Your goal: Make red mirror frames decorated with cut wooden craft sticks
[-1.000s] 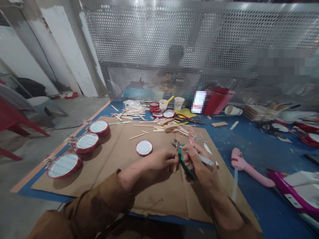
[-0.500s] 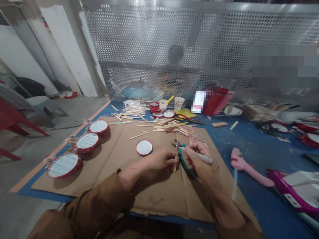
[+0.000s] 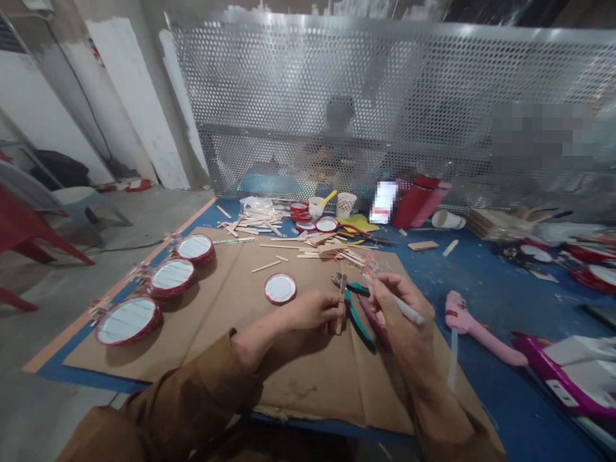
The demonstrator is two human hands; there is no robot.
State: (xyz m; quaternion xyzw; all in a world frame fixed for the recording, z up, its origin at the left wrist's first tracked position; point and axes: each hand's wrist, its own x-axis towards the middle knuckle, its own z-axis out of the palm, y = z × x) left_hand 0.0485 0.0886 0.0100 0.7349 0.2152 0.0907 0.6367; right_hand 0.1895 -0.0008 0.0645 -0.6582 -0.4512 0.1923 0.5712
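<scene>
My left hand [image 3: 323,311] pinches a short, flat wooden stick [image 3: 340,311], held upright above the cardboard. In my right hand [image 3: 402,308] is a white pen [image 3: 408,310], its tip a little to the right of the stick and apart from it. Between and under the hands lie pliers with green handles [image 3: 359,321]. A dark pink handle [image 3: 373,321] shows beside them, partly hidden by my right hand. Left of my hands, a round white lid with a red rim [image 3: 280,289] rests on the cardboard sheet [image 3: 231,301].
Three red-rimmed round pieces [image 3: 128,319] line the left edge. Loose wooden sticks [image 3: 332,247], paper cups [image 3: 346,205] and a red bottle [image 3: 418,200] are at the back. On the right lie a pink glue gun [image 3: 481,330] and a purple-and-white object [image 3: 563,372].
My right hand has moved right with the pen, away from the stick, and the dark pink handle now shows. My left hand keeps the stick in nearly the same place.
</scene>
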